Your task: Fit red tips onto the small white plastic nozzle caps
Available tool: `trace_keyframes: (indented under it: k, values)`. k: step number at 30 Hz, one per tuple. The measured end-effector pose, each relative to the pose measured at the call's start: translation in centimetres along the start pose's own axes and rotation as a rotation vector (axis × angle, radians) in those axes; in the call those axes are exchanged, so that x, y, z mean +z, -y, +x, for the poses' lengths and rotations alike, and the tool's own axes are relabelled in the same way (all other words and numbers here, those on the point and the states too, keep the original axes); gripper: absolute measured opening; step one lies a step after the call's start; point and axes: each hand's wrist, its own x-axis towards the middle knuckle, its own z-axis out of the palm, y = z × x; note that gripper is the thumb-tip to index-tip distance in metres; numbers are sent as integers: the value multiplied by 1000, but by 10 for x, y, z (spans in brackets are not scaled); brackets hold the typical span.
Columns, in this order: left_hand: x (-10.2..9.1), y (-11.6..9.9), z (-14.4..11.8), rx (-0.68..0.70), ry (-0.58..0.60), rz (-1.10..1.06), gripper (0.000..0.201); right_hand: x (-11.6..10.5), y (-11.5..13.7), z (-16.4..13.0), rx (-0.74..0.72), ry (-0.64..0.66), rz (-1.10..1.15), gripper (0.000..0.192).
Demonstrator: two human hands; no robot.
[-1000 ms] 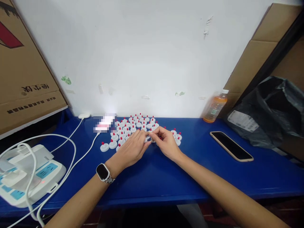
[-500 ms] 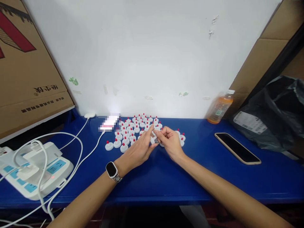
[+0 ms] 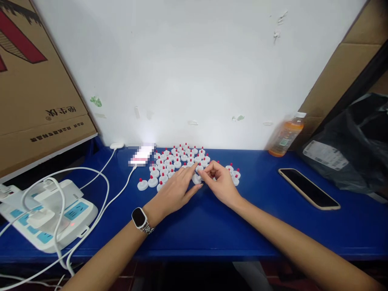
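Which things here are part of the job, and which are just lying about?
In hand:
white caps with red tips
one cap at the left hand and right hand

Lying about:
phone
bottle
power strip
black bag
cardboard box

A blue table [image 3: 273, 226] bears caps [image 3: 169, 165], phone [image 3: 308, 188], bottle [image 3: 285, 135], power strip [image 3: 48, 214].

Both hands meet over a blue table [image 3: 273, 226]: the left hand [image 3: 174, 192] and right hand [image 3: 220, 182] pinch one white cap [image 3: 196, 179] beside many red-tipped caps [image 3: 169, 165].
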Motion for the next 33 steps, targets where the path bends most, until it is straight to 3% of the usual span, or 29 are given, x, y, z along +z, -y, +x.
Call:
trace_keyframes:
  k: [7,10,14,18,20,25,33]
  values:
    - [-9,2,-25,-55,-96,105,47,6,-6,2,-245,318,-545,14]
    - [-13,-1,-35,-70,-94,86,46,14,-3,4,-313,288,-689,14]
    - [-21,-3,-51,-162,-166,156,47,33,5,4,-407,191,-838,42]
    - [-27,13,-67,-409,-309,248,74,62,6,5,-469,263,-932,56]
    - [-26,27,-71,-490,-290,220,85,74,4,9,-490,302,-971,54]
    - [-10,56,-58,-494,-176,113,72,85,-6,23,-473,310,-1040,55]
    - [13,67,-2,-573,-92,96,66,71,-22,52,-322,318,-1202,58]
